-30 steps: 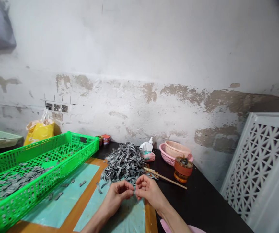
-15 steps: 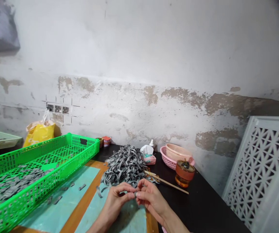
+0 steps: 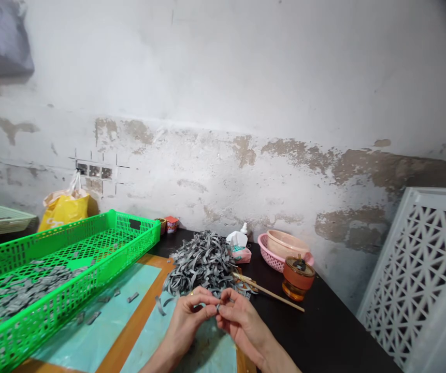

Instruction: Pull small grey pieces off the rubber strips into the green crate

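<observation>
Plenty looks left: a tangled heap of loose gray strips (image 3: 203, 264) at twelve o'clock outweighs the short flat pieces (image 3: 32, 290) in the green crate (image 3: 102, 274) at ten. Left hand (image 3: 193, 311) and right hand (image 3: 240, 317), fingertips together, pinch one narrow, seemingly curled strip (image 3: 218, 307) between them.

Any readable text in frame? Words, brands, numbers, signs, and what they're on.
None readable.
Yellow bag: white lettering, too blurred to read.
Tissue pack: teal print, too small to read.
Red tub: patterned side, too small to tell if any of it is text.
Green tray: black patch at the far end, no text discernible.
</observation>
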Demonstrator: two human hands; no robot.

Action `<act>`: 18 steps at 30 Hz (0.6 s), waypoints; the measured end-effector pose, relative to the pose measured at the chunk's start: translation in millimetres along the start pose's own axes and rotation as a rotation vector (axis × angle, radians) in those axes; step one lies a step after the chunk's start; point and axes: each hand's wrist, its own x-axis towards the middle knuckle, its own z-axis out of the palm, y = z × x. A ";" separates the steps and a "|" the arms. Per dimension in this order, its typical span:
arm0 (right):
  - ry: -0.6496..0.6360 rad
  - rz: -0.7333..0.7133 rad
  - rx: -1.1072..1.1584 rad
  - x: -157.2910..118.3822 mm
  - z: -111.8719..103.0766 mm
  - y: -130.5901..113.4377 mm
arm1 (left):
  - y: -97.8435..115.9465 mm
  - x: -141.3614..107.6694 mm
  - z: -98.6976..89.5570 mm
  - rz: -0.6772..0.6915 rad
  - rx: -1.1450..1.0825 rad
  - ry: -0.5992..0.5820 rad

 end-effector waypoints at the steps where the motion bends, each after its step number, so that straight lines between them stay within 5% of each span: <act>1: -0.001 0.003 0.006 -0.2 1.0 0.1 | 0.1 -0.2 -0.2 -0.001 -0.006 0.002; 18: 0.093 -0.064 0.041 -2.1 16.8 0.4 | 4.7 -1.3 2.4 -0.033 -0.074 0.070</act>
